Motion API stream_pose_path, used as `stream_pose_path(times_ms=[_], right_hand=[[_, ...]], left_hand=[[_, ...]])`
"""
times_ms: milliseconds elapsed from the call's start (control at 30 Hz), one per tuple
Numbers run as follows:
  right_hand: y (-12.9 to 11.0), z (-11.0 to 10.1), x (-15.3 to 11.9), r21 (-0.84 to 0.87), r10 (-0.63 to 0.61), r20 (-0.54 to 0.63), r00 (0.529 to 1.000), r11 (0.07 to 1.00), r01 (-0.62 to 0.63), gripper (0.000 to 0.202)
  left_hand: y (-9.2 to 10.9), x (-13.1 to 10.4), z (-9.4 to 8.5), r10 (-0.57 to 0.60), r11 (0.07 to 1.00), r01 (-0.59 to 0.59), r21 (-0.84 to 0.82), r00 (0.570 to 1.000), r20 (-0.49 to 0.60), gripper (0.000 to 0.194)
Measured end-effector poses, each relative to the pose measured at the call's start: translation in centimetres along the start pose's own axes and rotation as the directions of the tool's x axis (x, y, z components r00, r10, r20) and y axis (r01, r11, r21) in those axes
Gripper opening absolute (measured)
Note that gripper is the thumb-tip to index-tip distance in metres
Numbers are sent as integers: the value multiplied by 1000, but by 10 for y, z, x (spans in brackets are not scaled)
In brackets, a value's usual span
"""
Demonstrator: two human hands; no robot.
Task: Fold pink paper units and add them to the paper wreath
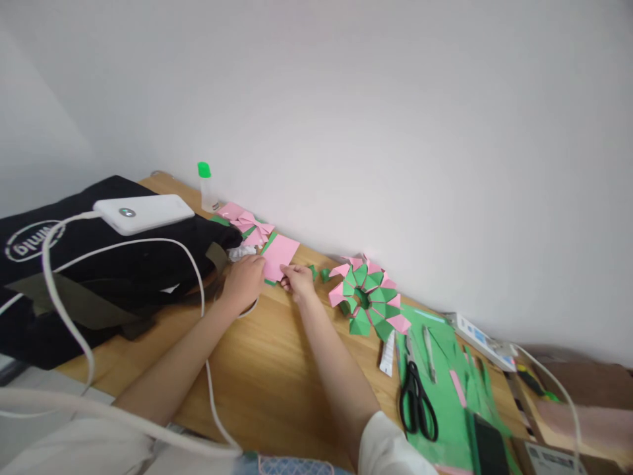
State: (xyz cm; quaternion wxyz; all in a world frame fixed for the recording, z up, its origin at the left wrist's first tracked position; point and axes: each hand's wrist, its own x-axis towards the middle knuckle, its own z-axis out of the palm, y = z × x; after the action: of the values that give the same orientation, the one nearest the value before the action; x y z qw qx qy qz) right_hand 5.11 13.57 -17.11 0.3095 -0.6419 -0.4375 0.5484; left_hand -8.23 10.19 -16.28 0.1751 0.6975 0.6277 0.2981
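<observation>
Right up close, a white cable sweeps across the lower left, and past it the bare desk opens out. On the right, black-handled scissors lie on green paper, presumably parked there to leave the middle clear for both arms.

Further in, here's the action! The right hand pinches the lower right corner of a pink paper sheet between thumb and finger; the left hand rests at its left edge, though whether it's gripping or merely pressing, I can't tell. Two-sided contact like that likely keeps the sheet from skidding. To its right sits a pink-and-green folded paper ring, well within reach.

And the sheet itself: smooth, pale pink, straight-edged, no crease visible from here, with green paper peeking out along its upper left edge. It's near the wall side of the desk. Just beyond, folded pink pieces, then a green-capped bottle standing upright.
</observation>
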Motion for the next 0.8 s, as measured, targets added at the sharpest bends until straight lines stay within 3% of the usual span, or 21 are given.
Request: stream_pose_path(times_ms=[133,233,433,600,733,800], right_hand=[[-6,-6,-11,-169,-169,-48,984,973,159,35],[-19,-9,-34,-334,-366,-73,928,885,323,32],[-43,12,-90,-589,-673,-30,739,609,531,11],[-24,29,-106,-628,-802,-1,598,465,623,17],[0,23,-110,-543,-875,-14,485,413,731,25],[6,16,-112,-476,-890,-81,448,430,767,27]], left_hand=[[3,1,-2,-48,976,43,-214,999,-16,32],[9,4,-5,-86,898,71,-434,996,-13,37],[34,-2,-23,-29,544,160,-824,985,172,78],[47,-6,-33,5,274,242,-931,968,253,80],[45,-4,-32,9,133,308,-942,950,312,78],[44,-4,-32,8,80,335,-939,942,337,75]])
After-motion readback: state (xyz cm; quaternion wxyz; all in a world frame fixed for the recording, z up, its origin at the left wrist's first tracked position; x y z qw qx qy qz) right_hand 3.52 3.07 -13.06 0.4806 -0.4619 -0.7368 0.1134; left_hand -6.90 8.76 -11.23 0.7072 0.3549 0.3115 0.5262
